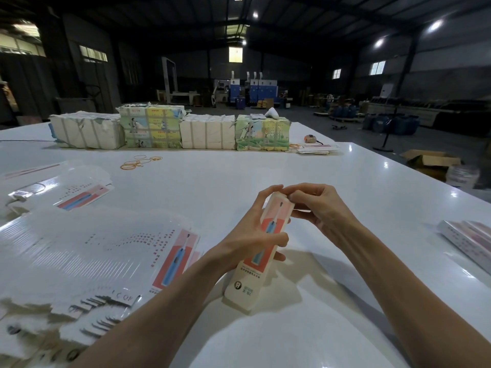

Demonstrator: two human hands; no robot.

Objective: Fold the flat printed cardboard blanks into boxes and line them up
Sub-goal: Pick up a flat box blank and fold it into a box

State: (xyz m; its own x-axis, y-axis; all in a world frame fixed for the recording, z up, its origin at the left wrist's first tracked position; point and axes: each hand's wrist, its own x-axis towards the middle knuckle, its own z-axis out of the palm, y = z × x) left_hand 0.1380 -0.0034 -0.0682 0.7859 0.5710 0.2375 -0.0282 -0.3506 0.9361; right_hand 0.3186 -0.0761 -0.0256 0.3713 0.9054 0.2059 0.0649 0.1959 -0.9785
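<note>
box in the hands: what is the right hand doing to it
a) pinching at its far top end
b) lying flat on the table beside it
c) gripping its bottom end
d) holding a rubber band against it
A: the right hand has its fingertips curled onto the far top end of the box, while the left hand grips the middle of it.
</note>
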